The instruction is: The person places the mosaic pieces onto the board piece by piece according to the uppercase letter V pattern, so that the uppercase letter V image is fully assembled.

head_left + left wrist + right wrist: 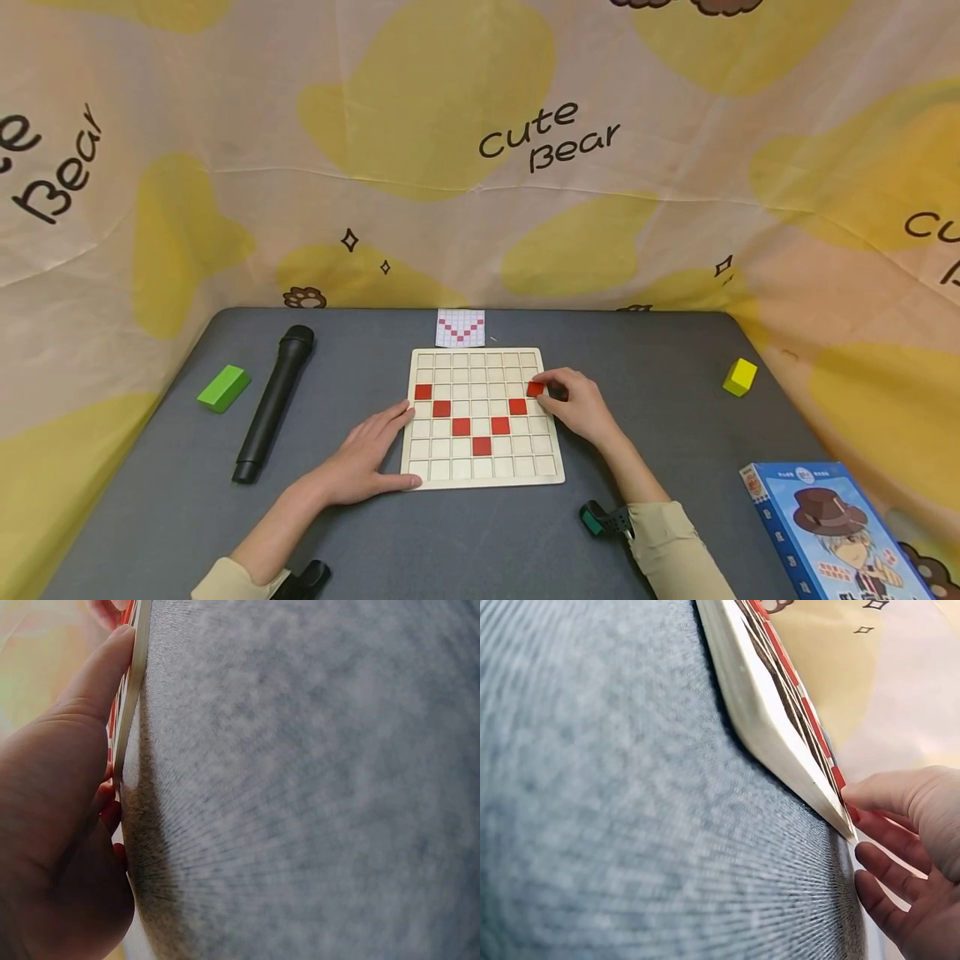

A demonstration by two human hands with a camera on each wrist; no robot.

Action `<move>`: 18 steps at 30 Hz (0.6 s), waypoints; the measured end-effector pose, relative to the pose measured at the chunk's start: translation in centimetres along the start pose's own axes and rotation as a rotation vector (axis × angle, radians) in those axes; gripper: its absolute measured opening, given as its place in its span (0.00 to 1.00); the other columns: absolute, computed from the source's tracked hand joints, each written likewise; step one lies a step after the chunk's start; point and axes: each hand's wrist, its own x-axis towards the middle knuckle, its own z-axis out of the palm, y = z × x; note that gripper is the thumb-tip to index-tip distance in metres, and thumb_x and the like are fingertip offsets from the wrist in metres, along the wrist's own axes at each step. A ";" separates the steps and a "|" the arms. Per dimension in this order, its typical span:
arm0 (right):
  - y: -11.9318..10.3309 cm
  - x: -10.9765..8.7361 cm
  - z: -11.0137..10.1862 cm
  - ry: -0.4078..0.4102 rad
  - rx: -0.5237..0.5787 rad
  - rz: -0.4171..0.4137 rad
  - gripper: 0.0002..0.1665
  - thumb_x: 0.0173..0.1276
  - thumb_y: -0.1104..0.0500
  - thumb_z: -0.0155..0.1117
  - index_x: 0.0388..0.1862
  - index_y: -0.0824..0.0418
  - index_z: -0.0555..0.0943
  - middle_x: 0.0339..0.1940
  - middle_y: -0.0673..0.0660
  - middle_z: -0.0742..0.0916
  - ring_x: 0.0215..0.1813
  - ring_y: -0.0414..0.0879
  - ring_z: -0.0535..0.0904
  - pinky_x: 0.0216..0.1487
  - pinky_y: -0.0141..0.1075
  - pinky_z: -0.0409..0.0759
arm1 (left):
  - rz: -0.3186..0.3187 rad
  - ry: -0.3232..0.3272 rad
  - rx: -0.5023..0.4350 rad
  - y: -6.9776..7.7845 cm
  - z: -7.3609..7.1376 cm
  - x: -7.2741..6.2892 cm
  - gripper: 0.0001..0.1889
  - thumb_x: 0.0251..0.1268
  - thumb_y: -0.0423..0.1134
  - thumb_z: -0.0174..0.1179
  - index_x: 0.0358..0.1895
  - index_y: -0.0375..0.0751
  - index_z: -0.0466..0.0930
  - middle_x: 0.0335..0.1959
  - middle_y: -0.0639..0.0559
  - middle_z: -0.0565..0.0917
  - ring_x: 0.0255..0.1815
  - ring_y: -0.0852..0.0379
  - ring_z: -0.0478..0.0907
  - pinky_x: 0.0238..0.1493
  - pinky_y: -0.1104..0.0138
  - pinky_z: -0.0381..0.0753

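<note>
A cream square board (pixel 480 391) with a grid of cells lies on the table. Several red square tiles (pixel 482 446) sit in its cells in a V shape. At the board's right edge, my right hand (pixel 583 406) pinches a red tile (pixel 535 389) between thumb and forefinger, over a cell at the V's upper right end. My left hand (pixel 352 461) rests along the left edge, fingers extended and thumb on the lower left corner. The left wrist view shows that thumb (pixel 101 671) against the board's side.
Behind the board is a small pattern card (pixel 461 328) with a pink V. To the left lie a black microphone (pixel 273 404) and a green block (pixel 224 388). A yellow block (pixel 740 377) and a blue illustrated box (pixel 840 533) are on the right. Patterned cloth (pixel 420 167) hangs behind the table.
</note>
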 end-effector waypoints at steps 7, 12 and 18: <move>0.1 0.2 0.1 -0.016 0.000 -0.028 0.15 0.62 0.64 0.69 0.49 0.55 0.86 0.49 0.53 0.85 0.45 0.48 0.76 0.47 0.44 0.75 | 0.002 0.001 0.006 0.1 -0.1 0.0 0.53 0.55 0.67 0.64 0.76 0.37 0.53 0.77 0.42 0.54 0.75 0.42 0.53 0.68 0.41 0.53; 0.3 0.2 0.2 -0.012 0.006 -0.034 0.15 0.62 0.65 0.68 0.48 0.55 0.86 0.49 0.53 0.86 0.46 0.49 0.76 0.47 0.45 0.76 | 0.000 -0.002 0.002 0.1 -0.1 0.0 0.54 0.55 0.67 0.64 0.76 0.37 0.53 0.77 0.42 0.54 0.75 0.42 0.52 0.68 0.41 0.53; 0.3 0.2 0.2 -0.009 0.011 -0.044 0.14 0.63 0.66 0.68 0.48 0.55 0.86 0.49 0.52 0.86 0.46 0.49 0.77 0.46 0.45 0.76 | 0.006 0.004 0.004 0.0 0.1 0.0 0.54 0.55 0.68 0.63 0.76 0.37 0.53 0.77 0.43 0.54 0.75 0.42 0.53 0.68 0.41 0.53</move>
